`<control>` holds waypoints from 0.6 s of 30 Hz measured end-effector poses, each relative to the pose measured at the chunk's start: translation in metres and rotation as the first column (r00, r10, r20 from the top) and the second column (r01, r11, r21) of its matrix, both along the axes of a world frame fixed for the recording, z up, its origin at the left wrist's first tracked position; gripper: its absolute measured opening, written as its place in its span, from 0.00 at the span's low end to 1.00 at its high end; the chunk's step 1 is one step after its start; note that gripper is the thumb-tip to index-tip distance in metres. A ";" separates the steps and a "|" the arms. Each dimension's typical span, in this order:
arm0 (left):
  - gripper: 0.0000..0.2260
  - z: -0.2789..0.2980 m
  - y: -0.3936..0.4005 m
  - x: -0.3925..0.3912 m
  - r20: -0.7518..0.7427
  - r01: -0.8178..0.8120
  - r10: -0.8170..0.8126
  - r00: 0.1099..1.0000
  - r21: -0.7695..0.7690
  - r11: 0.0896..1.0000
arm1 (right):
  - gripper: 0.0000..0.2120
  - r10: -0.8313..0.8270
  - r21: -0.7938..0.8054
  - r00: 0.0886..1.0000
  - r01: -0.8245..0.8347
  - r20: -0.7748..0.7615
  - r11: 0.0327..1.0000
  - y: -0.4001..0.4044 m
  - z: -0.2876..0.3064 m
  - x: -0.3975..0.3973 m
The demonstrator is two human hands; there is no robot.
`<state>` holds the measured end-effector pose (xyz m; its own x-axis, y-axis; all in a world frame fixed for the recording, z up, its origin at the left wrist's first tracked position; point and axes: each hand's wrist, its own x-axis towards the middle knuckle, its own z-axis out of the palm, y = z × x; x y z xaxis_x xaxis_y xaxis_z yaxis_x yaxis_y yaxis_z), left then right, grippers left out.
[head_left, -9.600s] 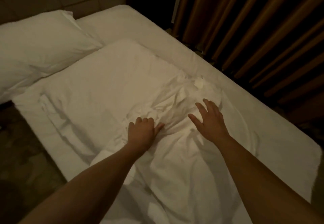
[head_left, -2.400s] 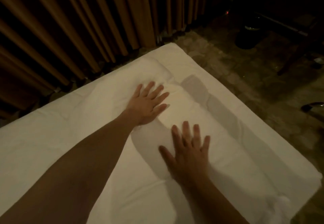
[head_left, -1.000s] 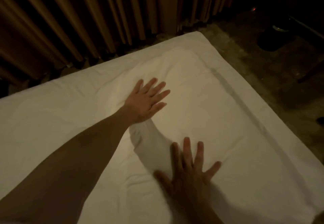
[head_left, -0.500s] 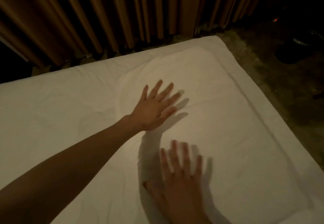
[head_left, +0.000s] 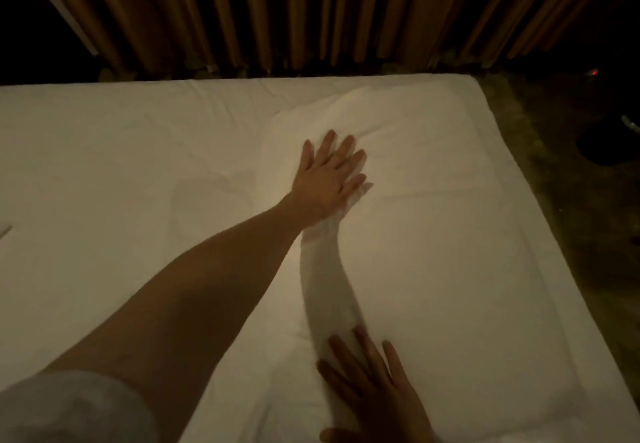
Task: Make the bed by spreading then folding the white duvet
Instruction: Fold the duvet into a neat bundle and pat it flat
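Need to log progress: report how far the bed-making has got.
Done: the white duvet lies spread flat across the bed, reaching its far edge by the curtains. In hand: the left hand and right hand press open-palmed on it, apparently smoothing creases. Left: folding; no fold shows yet.

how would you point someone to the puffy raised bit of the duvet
Start at the brown curtain behind the bed, then drop to the white duvet. The puffy raised part lies just beyond the left hand, plump and rounded where the rest is flat.

White duvet (head_left: 450, 234) flat across the bed (head_left: 104, 96)
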<state>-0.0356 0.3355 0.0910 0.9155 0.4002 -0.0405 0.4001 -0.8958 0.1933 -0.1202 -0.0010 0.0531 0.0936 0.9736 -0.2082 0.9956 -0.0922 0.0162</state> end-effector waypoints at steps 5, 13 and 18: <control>0.37 0.023 -0.025 -0.102 0.100 -0.471 0.517 0.850 -0.298 0.831 | 0.33 0.093 0.002 0.990 -0.093 -0.106 0.996 0.012 0.042 0.027; 0.45 0.028 -0.132 -0.167 -0.318 -0.828 0.908 0.274 -0.559 0.054 | 0.31 0.427 -0.054 0.893 -0.438 -0.146 0.898 0.181 0.100 0.153; 0.40 -0.007 -0.178 -0.118 -0.408 -0.852 0.902 0.143 -0.514 -0.098 | 0.27 0.752 -0.169 0.638 -0.770 -0.167 0.615 0.269 0.077 0.105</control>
